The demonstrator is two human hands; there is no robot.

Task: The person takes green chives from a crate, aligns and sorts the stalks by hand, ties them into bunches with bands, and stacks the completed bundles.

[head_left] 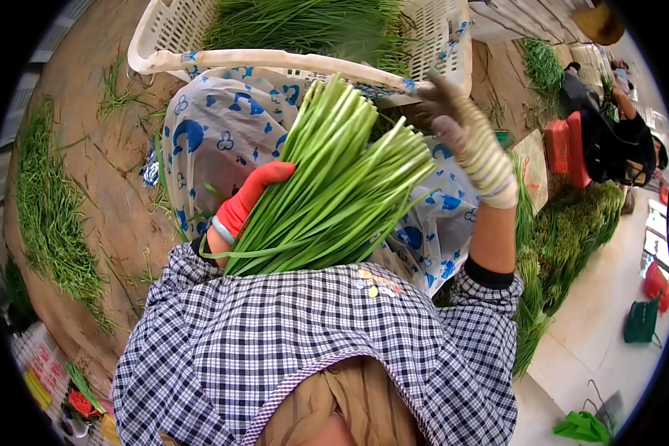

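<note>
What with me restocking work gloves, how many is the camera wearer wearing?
2: a red glove on the left hand, which holds green stalks, and a striped glove on the raised right hand. Any layer underneath would be hidden.

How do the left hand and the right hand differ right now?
The left hand wears a red glove; the right hand wears a pale striped one with greyish fingers.
The left hand holds green stalks; the right hand, motion-blurred, is apart from them.
Both hands are gloved.
</note>
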